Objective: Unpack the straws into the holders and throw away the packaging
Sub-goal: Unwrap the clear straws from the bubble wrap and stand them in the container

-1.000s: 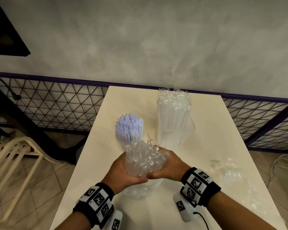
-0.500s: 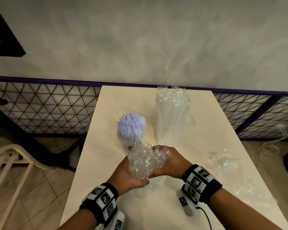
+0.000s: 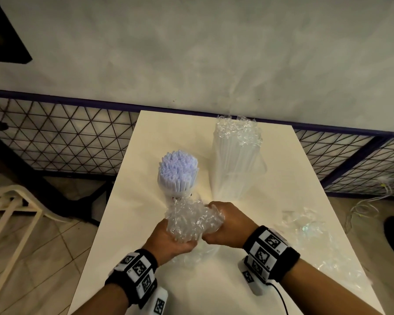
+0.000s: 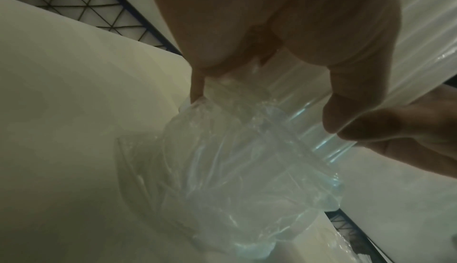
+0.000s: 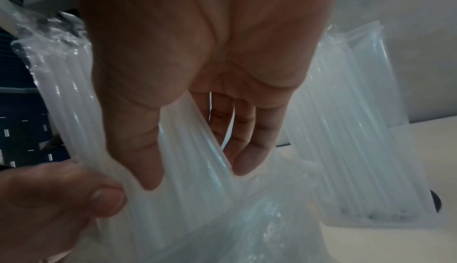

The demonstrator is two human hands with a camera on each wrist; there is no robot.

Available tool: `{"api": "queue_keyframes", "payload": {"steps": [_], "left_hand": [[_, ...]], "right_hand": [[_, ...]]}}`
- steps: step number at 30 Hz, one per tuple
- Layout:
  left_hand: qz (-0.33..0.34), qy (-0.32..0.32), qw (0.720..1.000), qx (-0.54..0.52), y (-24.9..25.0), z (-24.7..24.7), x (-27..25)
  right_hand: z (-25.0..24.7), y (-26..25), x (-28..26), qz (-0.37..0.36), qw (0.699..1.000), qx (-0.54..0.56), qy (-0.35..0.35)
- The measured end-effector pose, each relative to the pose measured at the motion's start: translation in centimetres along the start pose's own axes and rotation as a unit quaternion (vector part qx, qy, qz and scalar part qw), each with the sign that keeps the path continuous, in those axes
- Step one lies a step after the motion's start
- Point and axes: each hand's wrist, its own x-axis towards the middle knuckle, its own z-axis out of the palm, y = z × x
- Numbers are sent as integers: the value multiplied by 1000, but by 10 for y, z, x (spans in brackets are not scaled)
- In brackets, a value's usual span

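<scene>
Over the middle of the cream table (image 3: 282, 169), both hands hold a bundle of clear straws (image 3: 191, 220) wrapped in crinkled clear packaging. My left hand (image 3: 176, 238) grips it from below on the left. My right hand (image 3: 210, 226) pinches it between thumb and fingers from the right. In the right wrist view the thumb and fingers (image 5: 249, 149) squeeze the straws (image 5: 188, 179). Loose film (image 4: 235, 179) hangs below my left hand (image 4: 259, 95) down to the table. Behind stand a holder of lavender straws (image 3: 179, 171) and a taller holder of clear straws (image 3: 237, 155).
An empty crumpled clear wrapper (image 3: 305, 226) lies on the table to the right of my hands. A purple-framed wire mesh fence (image 3: 66, 142) and a grey wall back the table. A white chair (image 3: 7, 214) stands on the tiled floor at left.
Both hands keep the same hold on the wrapped bundle in front of the holders. Only the head view has shifted a little.
</scene>
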Motion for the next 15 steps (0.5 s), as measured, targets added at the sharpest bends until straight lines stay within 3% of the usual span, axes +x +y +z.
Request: {"api": "queue_keyframes", "payload": {"steps": [4,12,15], "left_hand": [[-9,28,1000,-8,0,4,-1],[-23,37,999,-14,4,17,-5],[-31,50,998,-21,4,19,-6]], "right_hand": [[5,15,0,25,999,21,36],[3,19,-6,1,988,97,121],[1,25,-5,9,986,114,122]]}}
